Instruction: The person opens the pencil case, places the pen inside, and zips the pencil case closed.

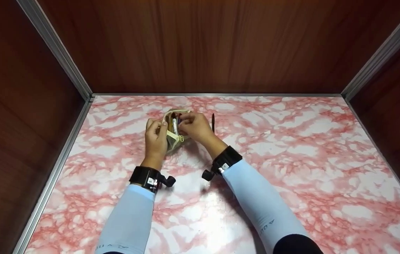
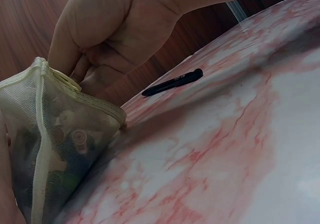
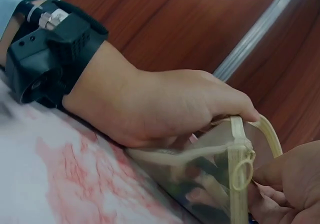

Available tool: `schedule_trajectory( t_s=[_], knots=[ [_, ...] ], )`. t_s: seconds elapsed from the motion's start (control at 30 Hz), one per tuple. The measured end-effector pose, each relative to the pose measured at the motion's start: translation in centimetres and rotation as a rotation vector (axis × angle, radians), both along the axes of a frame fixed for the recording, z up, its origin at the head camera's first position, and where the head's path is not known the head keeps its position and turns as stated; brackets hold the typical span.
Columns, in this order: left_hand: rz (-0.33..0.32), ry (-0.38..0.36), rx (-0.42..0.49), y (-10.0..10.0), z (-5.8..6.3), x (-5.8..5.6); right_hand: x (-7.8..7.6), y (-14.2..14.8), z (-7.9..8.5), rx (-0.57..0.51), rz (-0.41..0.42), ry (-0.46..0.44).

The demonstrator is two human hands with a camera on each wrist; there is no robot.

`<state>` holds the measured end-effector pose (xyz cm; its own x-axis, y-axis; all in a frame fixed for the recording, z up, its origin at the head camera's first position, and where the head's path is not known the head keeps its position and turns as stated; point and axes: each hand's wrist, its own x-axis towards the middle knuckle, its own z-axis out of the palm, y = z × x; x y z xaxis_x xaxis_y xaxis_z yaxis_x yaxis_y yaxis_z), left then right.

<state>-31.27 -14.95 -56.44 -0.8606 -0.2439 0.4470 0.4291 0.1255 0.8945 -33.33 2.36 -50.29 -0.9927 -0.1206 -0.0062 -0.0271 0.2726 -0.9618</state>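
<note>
A see-through mesh pencil pouch (image 1: pixel 173 145) with pale yellow trim stands unzipped on the table, its round zip pull (image 1: pixel 181 138) at the near end of the mouth. Several pens and markers (image 1: pixel 175 125) show inside. My left hand (image 1: pixel 156 139) grips the pouch's left side, with the thumb at the rim, as the right wrist view also shows. Curled fingers of my right hand (image 1: pixel 196 127) reach into the mouth from the right; in the left wrist view their tips are hidden behind the zip edge. I cannot tell what they hold.
A black pen (image 1: pixel 213 122) lies on the pink-and-white marbled table (image 1: pixel 291 158), just right of my right hand. Dark wood panels (image 1: pixel 214 46) with metal edging enclose the back and both sides. Each wrist wears a black camera strap.
</note>
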Motion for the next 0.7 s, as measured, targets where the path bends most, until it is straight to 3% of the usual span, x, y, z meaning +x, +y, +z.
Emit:
schedule_trajectory(
  t_s=[0.2, 0.47, 0.57, 0.7],
  knots=[
    [0.004, -0.018, -0.038, -0.2, 0.0, 0.1, -0.3, 3.1, 0.2, 0.076, -0.048, 0.066],
    [0.01, -0.023, -0.029, -0.1, 0.2, 0.3, -0.1, 8.9, -0.2, 0.325, -0.097, 0.182],
    [0.005, -0.036, -0.022, -0.2, 0.3, 0.3, 0.0, 10.2, -0.4, 0.368, -0.075, 0.172],
    [0.006, -0.031, -0.027, -0.1, 0.2, 0.3, 0.2, 11.4, -0.5, 0.453, 0.042, 0.15]
  ],
)
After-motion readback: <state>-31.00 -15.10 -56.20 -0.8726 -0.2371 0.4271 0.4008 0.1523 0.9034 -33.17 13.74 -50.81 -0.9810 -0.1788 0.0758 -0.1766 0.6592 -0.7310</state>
